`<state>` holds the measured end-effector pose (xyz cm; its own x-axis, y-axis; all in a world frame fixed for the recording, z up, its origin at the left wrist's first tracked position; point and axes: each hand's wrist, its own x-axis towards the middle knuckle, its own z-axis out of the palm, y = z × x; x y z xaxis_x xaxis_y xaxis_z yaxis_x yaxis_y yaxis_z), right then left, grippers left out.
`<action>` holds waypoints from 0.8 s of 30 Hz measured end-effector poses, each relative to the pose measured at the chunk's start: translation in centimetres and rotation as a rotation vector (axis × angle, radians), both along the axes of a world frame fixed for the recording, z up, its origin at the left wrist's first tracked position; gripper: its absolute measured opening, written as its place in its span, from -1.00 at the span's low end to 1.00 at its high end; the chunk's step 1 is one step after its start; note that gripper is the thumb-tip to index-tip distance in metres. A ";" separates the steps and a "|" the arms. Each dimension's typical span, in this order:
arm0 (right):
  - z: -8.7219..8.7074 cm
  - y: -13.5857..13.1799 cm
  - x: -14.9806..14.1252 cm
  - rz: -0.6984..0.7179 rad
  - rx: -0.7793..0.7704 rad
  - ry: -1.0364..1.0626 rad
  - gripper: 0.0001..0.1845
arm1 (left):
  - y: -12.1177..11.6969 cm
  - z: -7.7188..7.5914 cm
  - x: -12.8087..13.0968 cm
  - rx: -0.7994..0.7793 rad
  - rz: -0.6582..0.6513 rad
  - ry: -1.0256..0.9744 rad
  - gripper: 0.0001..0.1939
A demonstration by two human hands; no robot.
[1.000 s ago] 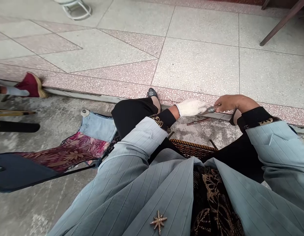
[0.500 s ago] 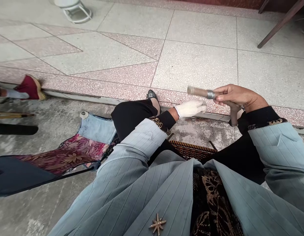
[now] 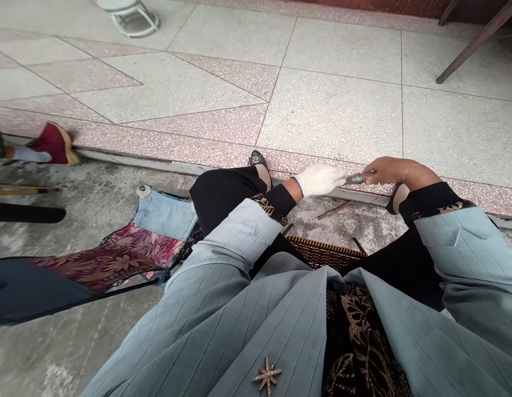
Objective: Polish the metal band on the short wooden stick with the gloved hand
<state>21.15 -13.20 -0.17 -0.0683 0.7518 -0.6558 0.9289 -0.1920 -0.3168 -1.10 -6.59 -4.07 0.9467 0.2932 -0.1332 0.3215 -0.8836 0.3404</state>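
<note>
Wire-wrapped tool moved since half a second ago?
Yes: the wire-wrapped tool in the right hand has come lower in the view, closer to the step edge.

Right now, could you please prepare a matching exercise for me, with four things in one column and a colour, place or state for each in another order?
1. Left hand
2. Right hand
3. Star brooch
4. Shoe at far left

A. Dark red, pale sole
B. On the blue-grey jacket
C. Gloved in white
D. Bare, holding a stick with a silvery band

Pairs: 1-C, 2-D, 3-B, 4-A
</note>
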 end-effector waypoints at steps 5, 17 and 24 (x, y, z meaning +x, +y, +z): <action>2.7 -1.3 -0.2 0.135 -0.237 0.651 -0.57 | 0.9 0.8 -0.4 -0.047 -0.034 -0.113 -0.52; 0.5 -0.3 1.2 -0.672 0.468 0.654 -0.66 | -1.9 -0.3 0.4 -0.061 -0.060 0.082 -0.65; -0.7 -1.3 -0.5 -0.154 0.217 -0.017 -0.82 | -1.6 2.0 -1.4 0.136 0.002 0.024 -0.64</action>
<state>20.65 -14.49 -0.87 0.0678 0.8758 -0.4779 0.8996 -0.2608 -0.3504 -2.52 -8.18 -2.07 0.9430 0.3122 -0.1151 0.3302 -0.9203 0.2097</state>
